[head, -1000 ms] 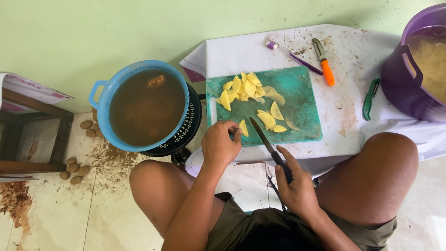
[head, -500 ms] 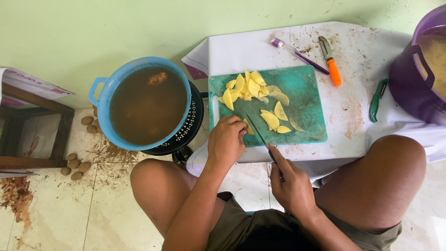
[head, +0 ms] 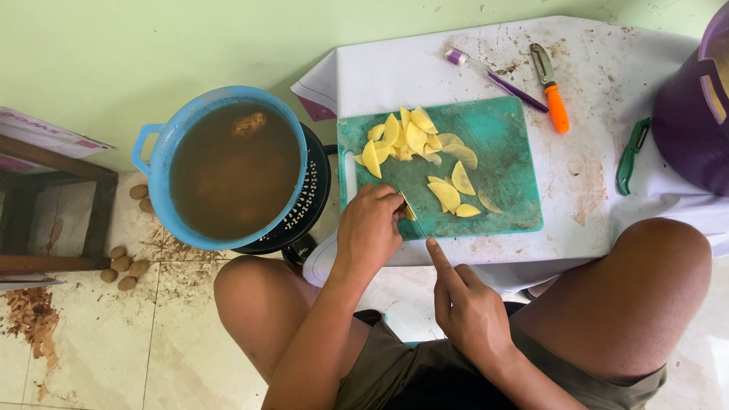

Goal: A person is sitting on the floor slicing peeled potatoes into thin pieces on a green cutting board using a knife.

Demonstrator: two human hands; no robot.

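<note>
**Potato slicing on a green cutting board, seen from above**

Far left: small brown potatoes (head: 124, 267) scattered on the tiled floor (head: 99, 349) beside a wooden frame (head: 53, 220). Next: blue tub (head: 220, 168) of murky brown water, resting on a black perforated basket (head: 311, 199). Centre: green cutting board (head: 501, 129) on a stained white cloth (head: 425, 68), bearing a heap of yellow potato slices (head: 402, 140) at its far left corner and a few looser slices just right of centre. Left hand (head: 368, 231) at the board's near edge, fingers curled and pressed down on a potato piece (head: 410, 213), mostly hidden beneath them. Knife (head: 414, 214) just right of those fingers, blade against the piece; handle hidden. Right hand (head: 467, 307) closed around the knife handle, index finger stretched along the spine. Beyond the board: purple-handled tool (head: 497, 77), orange-handled peeler (head: 552, 89). Farther right: green peeler (head: 632, 156), then a purple bucket (head: 695, 121) at the frame edge.
</note>
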